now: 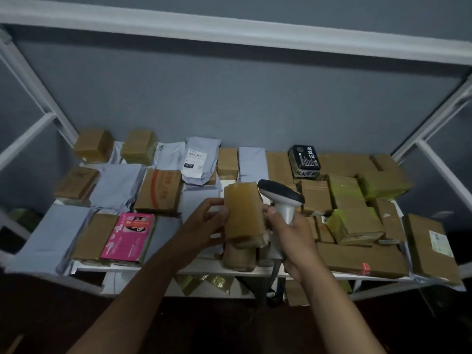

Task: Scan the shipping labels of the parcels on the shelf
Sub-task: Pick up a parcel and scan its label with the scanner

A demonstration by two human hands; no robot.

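Holding a taped brown parcel (pixel 242 210) upright above the shelf (pixel 204 270), the left hand (pixel 204 226) pinches its edge; the right hand (pixel 293 241) grips the scanner (pixel 281 198) beside it. No label shows, so turning the parcel until one faces the scanner's head seems wise.

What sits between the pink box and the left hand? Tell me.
In the head view, a flat grey mailer lies between the pink box and the left hand, on the shelf.
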